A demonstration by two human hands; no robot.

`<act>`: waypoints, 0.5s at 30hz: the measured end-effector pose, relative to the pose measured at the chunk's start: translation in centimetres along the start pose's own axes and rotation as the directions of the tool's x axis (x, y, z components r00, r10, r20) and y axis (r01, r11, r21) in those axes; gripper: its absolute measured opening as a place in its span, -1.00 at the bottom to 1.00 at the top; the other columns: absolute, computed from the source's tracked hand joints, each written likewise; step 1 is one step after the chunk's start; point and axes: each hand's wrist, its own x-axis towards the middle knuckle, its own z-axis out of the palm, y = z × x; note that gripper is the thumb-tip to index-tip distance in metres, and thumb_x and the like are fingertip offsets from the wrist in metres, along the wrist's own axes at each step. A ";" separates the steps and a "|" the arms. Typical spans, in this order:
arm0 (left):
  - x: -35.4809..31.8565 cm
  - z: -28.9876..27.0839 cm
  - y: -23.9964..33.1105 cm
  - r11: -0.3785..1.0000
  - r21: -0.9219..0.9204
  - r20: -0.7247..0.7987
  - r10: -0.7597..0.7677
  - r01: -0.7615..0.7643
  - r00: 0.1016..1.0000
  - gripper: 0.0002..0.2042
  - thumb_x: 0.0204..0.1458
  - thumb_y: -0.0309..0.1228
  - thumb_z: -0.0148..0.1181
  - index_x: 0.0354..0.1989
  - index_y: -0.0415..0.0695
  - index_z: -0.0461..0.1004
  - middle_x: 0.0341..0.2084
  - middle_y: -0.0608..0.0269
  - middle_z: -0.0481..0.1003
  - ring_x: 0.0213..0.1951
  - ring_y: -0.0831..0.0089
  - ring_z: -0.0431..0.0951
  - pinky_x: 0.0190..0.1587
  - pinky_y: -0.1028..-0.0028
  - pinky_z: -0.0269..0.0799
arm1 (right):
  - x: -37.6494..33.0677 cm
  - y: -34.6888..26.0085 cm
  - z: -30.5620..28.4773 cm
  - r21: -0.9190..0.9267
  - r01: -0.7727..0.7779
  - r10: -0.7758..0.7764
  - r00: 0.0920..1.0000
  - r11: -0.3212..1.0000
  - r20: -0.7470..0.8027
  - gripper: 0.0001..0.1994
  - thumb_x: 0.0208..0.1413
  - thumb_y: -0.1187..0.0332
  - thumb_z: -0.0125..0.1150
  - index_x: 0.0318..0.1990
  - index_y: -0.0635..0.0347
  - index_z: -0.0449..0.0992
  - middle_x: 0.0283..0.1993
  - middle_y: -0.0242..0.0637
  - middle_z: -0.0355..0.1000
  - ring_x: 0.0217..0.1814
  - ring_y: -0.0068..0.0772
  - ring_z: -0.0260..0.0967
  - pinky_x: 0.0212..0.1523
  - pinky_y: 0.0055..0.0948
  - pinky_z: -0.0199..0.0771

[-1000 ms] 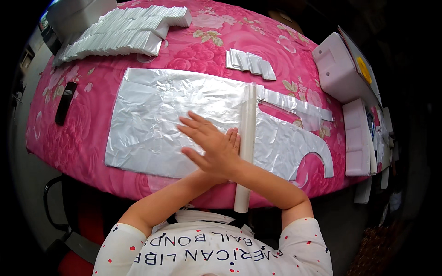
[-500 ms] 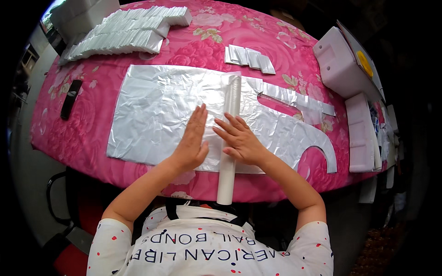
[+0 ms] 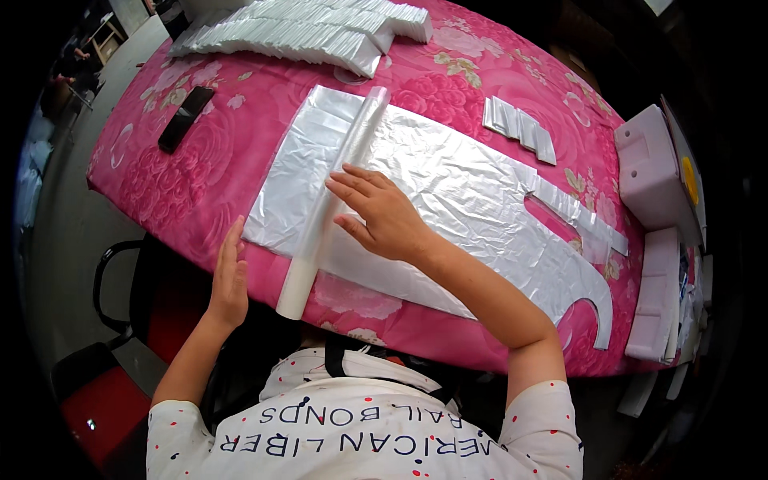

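A stack of thin silvery-white plastic bags with cut-out handles (image 3: 448, 192) lies flat on the table, handles toward the right. Across its left part, slanting, rests a pale translucent roller or tube (image 3: 298, 280); its near end overhangs the bags. My right hand (image 3: 380, 210) lies on and beside the roller's middle, palm down, fingers spread and gripping nothing. Off the bags' near left corner, by the table's front edge, my left hand (image 3: 230, 280) is held edge-on with straight fingers, apart from the roller and holding nothing.
A pink flowered cloth (image 3: 152, 176) covers the table. A black phone (image 3: 186, 120) lies at the left. Many folded white packets (image 3: 280, 36) are heaped at the back, and a few more (image 3: 518, 130) sit right of them. White foam boxes (image 3: 652, 164) stand along the right edge.
The roller has moved left over the bags and now slants. My right hand has gone left with it; my left hand has come off the bags toward the front edge. The view has shifted.
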 end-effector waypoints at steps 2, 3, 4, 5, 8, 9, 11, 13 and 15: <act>-1.0 0.5 0.4 0.992 0.122 0.026 0.003 -0.006 1.000 -0.38 0.20 -0.07 -0.26 0.27 -0.31 -0.07 0.23 -0.11 0.01 0.24 0.11 0.08 0.22 0.27 0.04 | 1.6 1.3 2.0 -0.106 0.035 -0.026 0.996 0.994 0.083 -0.54 0.14 0.12 -0.03 0.13 0.18 0.31 0.21 -0.16 0.21 0.36 -0.11 -0.04 0.29 -0.17 -0.03; -1.2 0.8 0.2 0.978 0.208 0.031 0.027 -0.032 0.999 -0.35 0.15 -0.12 -0.11 0.27 -0.33 -0.09 0.18 -0.14 0.07 0.17 0.07 0.16 0.19 0.27 0.07 | 2.7 1.7 3.3 -0.145 0.070 -0.056 0.993 0.987 0.102 -0.52 0.14 0.10 -0.05 0.14 0.18 0.30 0.23 -0.16 0.19 0.37 -0.11 -0.07 0.31 -0.16 -0.07; -1.2 1.1 0.6 0.963 0.271 0.034 0.006 -0.015 0.999 -0.30 0.09 -0.15 -0.01 0.26 -0.35 -0.10 0.13 -0.15 0.11 0.13 0.05 0.19 0.17 0.25 0.10 | 3.8 2.0 4.6 -0.184 0.105 -0.083 0.989 0.977 0.120 -0.51 0.15 0.07 -0.07 0.14 0.17 0.29 0.24 -0.16 0.18 0.38 -0.11 -0.10 0.33 -0.15 -0.12; -1.2 1.4 1.0 0.944 0.331 0.033 -0.017 0.005 0.999 -0.25 0.03 -0.18 0.10 0.26 -0.36 -0.11 0.08 -0.16 0.15 0.08 0.04 0.22 0.15 0.23 0.12 | 5.2 2.0 5.7 -0.185 0.080 -0.056 0.990 0.979 0.133 -0.50 0.14 0.06 -0.07 0.15 0.17 0.29 0.25 -0.17 0.17 0.39 -0.10 -0.11 0.34 -0.14 -0.15; -1.1 2.1 1.6 0.861 0.491 -0.035 -0.131 0.131 0.991 -0.15 -0.13 -0.28 0.27 0.27 -0.34 -0.12 -0.04 -0.11 0.24 -0.05 0.05 0.31 0.03 0.23 0.22 | 8.3 0.3 9.2 -0.195 -0.031 0.050 0.995 0.980 0.091 -0.49 0.12 0.08 -0.08 0.16 0.17 0.27 0.27 -0.13 0.12 0.40 -0.08 -0.15 0.35 -0.12 -0.23; -1.0 1.9 1.3 0.842 0.520 -0.033 -0.144 0.140 0.989 -0.13 -0.15 -0.28 0.29 0.27 -0.34 -0.12 -0.09 -0.11 0.26 -0.07 0.04 0.32 0.01 0.23 0.24 | 9.0 -0.3 10.2 -0.194 -0.101 0.106 0.994 0.976 0.018 -0.49 0.11 0.11 -0.08 0.17 0.19 0.26 0.29 -0.09 0.09 0.41 -0.05 -0.17 0.36 -0.12 -0.26; -0.5 1.5 0.5 0.805 0.573 -0.032 -0.168 0.156 0.985 -0.08 -0.21 -0.28 0.35 0.27 -0.34 -0.12 -0.17 -0.10 0.28 -0.13 0.02 0.35 -0.03 0.23 0.28 | 9.9 -1.4 11.8 -0.180 -0.238 0.219 0.968 0.954 -0.121 -0.49 0.09 0.19 -0.08 0.18 0.22 0.25 0.31 -0.01 0.03 0.42 0.00 -0.23 0.37 -0.13 -0.31; 0.1 0.5 0.7 0.897 0.382 0.036 -0.254 0.222 0.966 -0.19 -0.21 -0.36 0.33 0.21 -0.38 0.00 -0.25 0.01 0.38 -0.25 0.16 0.43 -0.14 0.32 0.37 | 10.1 -1.9 12.4 0.050 -0.400 0.400 0.885 0.915 -0.239 -0.35 0.00 0.32 -0.05 0.26 0.38 -0.02 0.35 0.21 -0.25 0.43 0.10 -0.37 0.37 -0.10 -0.40; 0.7 -0.6 2.3 0.914 -0.030 0.222 -0.389 0.405 0.894 -0.31 -0.15 -0.39 0.26 0.15 -0.42 0.10 -0.28 0.03 0.41 -0.26 0.23 0.47 -0.14 0.35 0.39 | 10.4 -2.8 11.8 0.311 -0.534 0.614 0.729 0.786 -0.302 -0.24 -0.06 0.38 -0.01 0.29 0.45 -0.19 0.36 0.25 -0.39 0.44 0.10 -0.43 0.37 -0.08 -0.41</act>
